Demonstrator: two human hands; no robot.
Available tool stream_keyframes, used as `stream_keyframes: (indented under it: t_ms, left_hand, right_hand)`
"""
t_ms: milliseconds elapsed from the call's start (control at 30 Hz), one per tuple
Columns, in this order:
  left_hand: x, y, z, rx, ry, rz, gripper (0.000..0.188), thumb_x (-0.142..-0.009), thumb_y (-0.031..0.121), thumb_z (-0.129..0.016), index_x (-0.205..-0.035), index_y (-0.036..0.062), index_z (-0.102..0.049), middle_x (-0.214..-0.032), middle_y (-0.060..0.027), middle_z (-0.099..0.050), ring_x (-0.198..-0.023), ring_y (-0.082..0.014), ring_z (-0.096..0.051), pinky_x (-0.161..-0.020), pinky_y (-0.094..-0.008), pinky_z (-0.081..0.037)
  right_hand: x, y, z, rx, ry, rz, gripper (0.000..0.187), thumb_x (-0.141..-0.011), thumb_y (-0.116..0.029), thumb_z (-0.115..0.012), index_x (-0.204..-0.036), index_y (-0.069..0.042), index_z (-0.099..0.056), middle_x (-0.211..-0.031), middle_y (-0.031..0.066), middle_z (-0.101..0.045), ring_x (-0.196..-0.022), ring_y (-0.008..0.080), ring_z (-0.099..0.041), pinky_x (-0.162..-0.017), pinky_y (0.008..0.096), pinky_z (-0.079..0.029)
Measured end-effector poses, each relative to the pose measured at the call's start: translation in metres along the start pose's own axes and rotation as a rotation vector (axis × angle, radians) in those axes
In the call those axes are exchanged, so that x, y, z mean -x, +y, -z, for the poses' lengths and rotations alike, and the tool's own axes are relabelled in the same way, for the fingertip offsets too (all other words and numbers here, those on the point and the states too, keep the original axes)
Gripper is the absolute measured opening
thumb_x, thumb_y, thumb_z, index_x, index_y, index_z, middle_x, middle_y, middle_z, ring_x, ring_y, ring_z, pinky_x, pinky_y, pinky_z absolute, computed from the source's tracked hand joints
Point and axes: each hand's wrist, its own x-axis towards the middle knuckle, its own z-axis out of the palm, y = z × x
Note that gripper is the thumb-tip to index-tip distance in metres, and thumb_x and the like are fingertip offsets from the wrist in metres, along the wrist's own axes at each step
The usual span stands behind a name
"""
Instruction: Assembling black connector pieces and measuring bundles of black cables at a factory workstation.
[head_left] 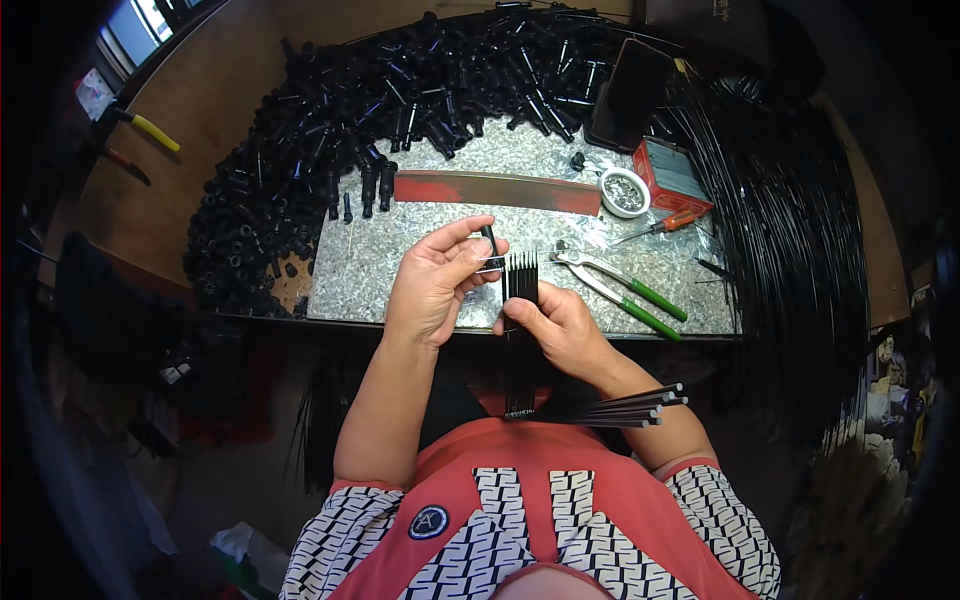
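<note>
1. The bundle of thin black rods [523, 283] stands over the near edge of the speckled grey surface [365, 270], its pale tips in a row toward 12 o'clock.
2. The right hand [562, 325] is closed around the bundle, thumb across the front. A firm, flat grip just below the tips should keep the row even and each tip apart.
3. At 10 o'clock from the bundle, the left hand [440, 275] is narrow, pinching a short black piece [489, 238] beside the tips. It would probably go best to square that piece to a single tip, wrist steady, without pushing neighbours aside; whether they touch, I cannot tell.
4. Farther out: a red strip [495, 193] at 12, a white bowl [626, 213] between 1 and 2, an orange-handled screwdriver [676, 221] at 2, and green-handled pliers [655, 295] at 3, best left clear of the elbows.
5. Black parts [430, 95] heap up around 11.
</note>
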Motion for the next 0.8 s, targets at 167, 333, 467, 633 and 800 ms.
stream_keyframes:
  t_ms: [167,333,467,633,800]
  left_hand:
    - [-0.001,0.001,0.003,0.010,-0.022,0.014,0.033,-0.086,0.003,-0.062,-0.118,-0.0012,-0.056,-0.096,-0.0136,-0.066,-0.081,-0.0147,-0.066,-0.071,-0.0248,-0.056]
    - [0.000,0.001,0.004,0.009,-0.044,0.025,0.032,-0.085,0.003,-0.062,-0.117,-0.0017,-0.056,-0.096,-0.0133,-0.066,-0.083,-0.0147,-0.066,-0.071,-0.0247,-0.056]
    - [-0.002,-0.003,0.011,0.028,-0.089,0.039,0.032,-0.086,0.005,-0.062,-0.116,-0.0043,-0.056,-0.097,-0.0135,-0.066,-0.085,-0.0158,-0.065,-0.072,-0.0253,-0.055]
    - [0.001,-0.007,0.011,0.028,-0.087,0.059,0.032,-0.089,0.009,-0.061,-0.115,-0.0071,-0.056,-0.103,-0.0146,-0.065,-0.089,-0.0179,-0.064,-0.079,-0.0296,-0.053]
    - [0.009,-0.009,0.014,-0.022,-0.142,-0.014,0.028,-0.088,0.007,-0.061,-0.113,-0.0075,-0.057,-0.108,-0.0138,-0.062,-0.090,-0.0166,-0.062,-0.081,-0.0288,-0.051]
  right_hand:
    - [-0.001,-0.005,0.001,-0.002,-0.054,-0.058,0.022,-0.096,-0.019,-0.051,-0.090,-0.001,-0.062,-0.080,0.0014,-0.065,-0.076,0.0071,-0.056,-0.071,0.0232,-0.044]
    - [-0.001,-0.004,0.001,0.017,-0.059,-0.070,0.022,-0.095,-0.020,-0.052,-0.089,-0.001,-0.062,-0.079,0.0010,-0.065,-0.075,0.0068,-0.055,-0.070,0.0228,-0.044]
    - [-0.001,-0.001,0.001,0.017,-0.046,-0.074,0.022,-0.095,-0.020,-0.053,-0.089,-0.001,-0.062,-0.078,0.0007,-0.064,-0.074,0.0066,-0.055,-0.068,0.0226,-0.044]
    - [-0.001,-0.002,0.002,0.030,-0.037,-0.103,0.022,-0.095,-0.021,-0.054,-0.090,-0.001,-0.062,-0.078,0.0010,-0.065,-0.073,0.0065,-0.056,-0.067,0.0223,-0.045]
    - [-0.003,-0.001,0.004,0.064,-0.002,-0.117,0.022,-0.094,-0.021,-0.055,-0.089,-0.001,-0.062,-0.078,0.0011,-0.065,-0.073,0.0066,-0.056,-0.066,0.0221,-0.045]
